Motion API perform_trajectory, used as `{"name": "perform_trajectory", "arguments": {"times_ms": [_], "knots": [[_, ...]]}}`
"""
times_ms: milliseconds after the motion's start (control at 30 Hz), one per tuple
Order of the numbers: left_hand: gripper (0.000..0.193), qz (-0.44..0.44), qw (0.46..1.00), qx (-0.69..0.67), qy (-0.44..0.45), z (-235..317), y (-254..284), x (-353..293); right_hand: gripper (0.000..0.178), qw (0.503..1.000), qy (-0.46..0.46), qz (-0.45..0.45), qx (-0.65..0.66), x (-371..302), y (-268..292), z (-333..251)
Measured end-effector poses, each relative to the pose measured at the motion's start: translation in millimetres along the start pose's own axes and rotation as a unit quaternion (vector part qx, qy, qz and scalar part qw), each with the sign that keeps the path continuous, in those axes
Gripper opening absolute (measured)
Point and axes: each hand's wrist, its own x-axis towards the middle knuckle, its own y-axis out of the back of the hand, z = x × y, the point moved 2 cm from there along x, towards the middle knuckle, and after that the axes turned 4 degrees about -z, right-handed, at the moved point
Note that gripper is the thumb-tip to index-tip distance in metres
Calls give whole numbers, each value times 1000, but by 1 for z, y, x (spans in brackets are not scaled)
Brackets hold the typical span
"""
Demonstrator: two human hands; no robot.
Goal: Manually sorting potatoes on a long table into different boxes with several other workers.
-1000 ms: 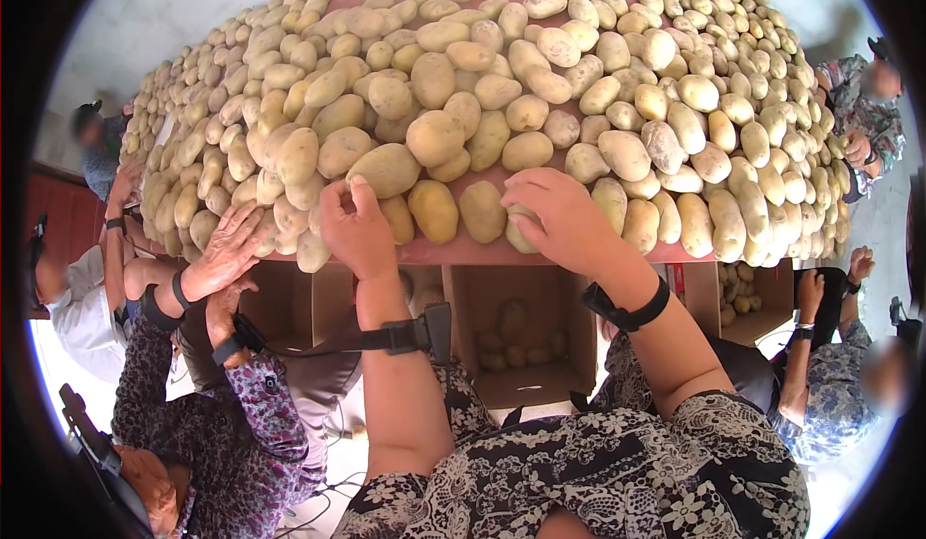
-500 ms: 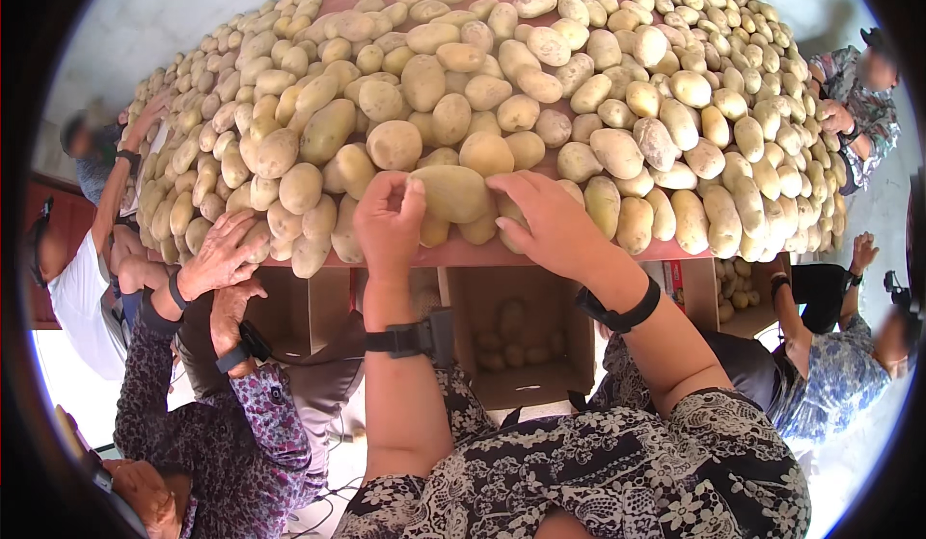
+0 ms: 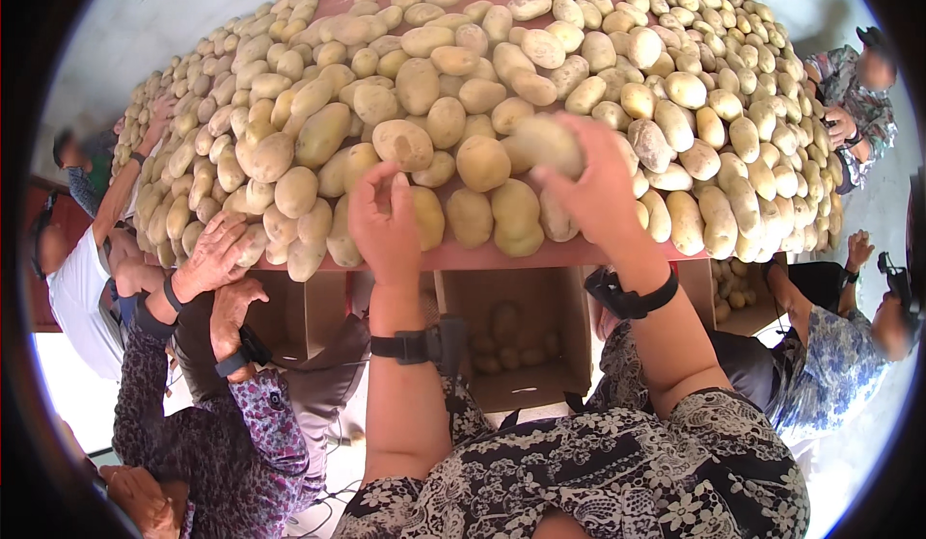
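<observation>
A potato, smeared by motion, is in my right hand, its thumb and fingers curled round the right side. The hand is over the near part of the potato pile. My left hand is at the pile's near edge, fingers bent and drawn together. Its fingertips press on the lower edge of a round potato with a brownish spot. Between my hands several potatoes lie near the edge, among them a lumpy yellow potato and a rounder potato.
Potatoes cover most of the red table. Under its edge stands a cardboard box with several potatoes inside; another box is to its left. A co-worker's hand rests on the pile at my left. More people stand around the table.
My right hand has lifted a potato from the near edge and carried it up and right, uncovering potatoes beneath. My left hand has let go of it and touches the spotted potato, which has shifted slightly right.
</observation>
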Motion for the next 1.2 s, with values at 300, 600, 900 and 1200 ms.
{"name": "perform_trajectory", "arguments": {"times_ms": [300,600,900,1200], "knots": [[66,-64,912,375,-155,11,-10,-1,52,991,72,-17,-108,-5,-17,6],[37,-10,924,359,-132,6,-8,5,58,975,102,-140,-139,-16,-63,-20],[34,-34,946,250,-203,16,-10,3,52,978,135,-116,-106,-14,-67,-15],[60,-48,959,228,-163,15,-26,-2,53,991,71,-86,-78,-17,-73,-22]]}}
